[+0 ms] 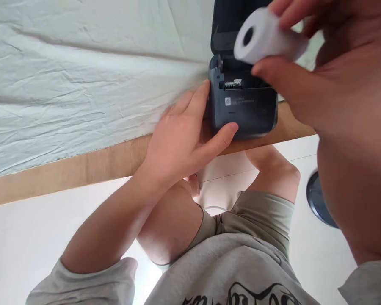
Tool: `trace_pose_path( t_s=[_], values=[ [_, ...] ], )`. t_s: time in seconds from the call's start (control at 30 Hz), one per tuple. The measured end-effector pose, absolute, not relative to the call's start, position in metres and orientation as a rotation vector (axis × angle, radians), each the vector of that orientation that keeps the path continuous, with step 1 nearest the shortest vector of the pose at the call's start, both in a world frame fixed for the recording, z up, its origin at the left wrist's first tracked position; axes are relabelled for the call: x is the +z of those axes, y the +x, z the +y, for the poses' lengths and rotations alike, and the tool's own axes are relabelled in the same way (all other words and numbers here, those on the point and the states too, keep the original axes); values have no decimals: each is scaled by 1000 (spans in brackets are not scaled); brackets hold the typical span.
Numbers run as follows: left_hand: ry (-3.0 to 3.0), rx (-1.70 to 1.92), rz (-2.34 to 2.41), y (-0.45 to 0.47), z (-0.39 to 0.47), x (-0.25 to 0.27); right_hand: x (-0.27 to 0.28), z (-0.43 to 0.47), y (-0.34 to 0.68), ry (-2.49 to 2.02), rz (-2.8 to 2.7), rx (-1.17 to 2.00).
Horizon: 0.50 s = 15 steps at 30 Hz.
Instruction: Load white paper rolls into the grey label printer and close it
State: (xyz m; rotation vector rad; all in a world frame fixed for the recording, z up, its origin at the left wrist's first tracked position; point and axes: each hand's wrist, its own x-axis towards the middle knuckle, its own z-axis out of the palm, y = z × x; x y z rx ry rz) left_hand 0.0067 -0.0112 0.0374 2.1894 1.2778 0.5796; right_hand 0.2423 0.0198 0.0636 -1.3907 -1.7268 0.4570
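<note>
The right hand is pinching a white hollow-cored roll, likely light, best side-gripped; the left hand, fingers spread, is steadying a dark plastic box.

From the device, set across the cloth and table edge, the raised lid lies at twelve o'clock, the roll in the right hand at one, the left hand touching at eight, a round object on the floor at five.
</note>
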Motion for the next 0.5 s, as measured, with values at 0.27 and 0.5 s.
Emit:
trace_pose_path(
  t_s=[0.27,0.5],
  values=[
    [2191,590,1259,7,-11,38,74,33,236,-1661,-2035,370],
    [2220,580,1249,5,-10,35,83,25,230,-1751,-2094,319]
  ],
)
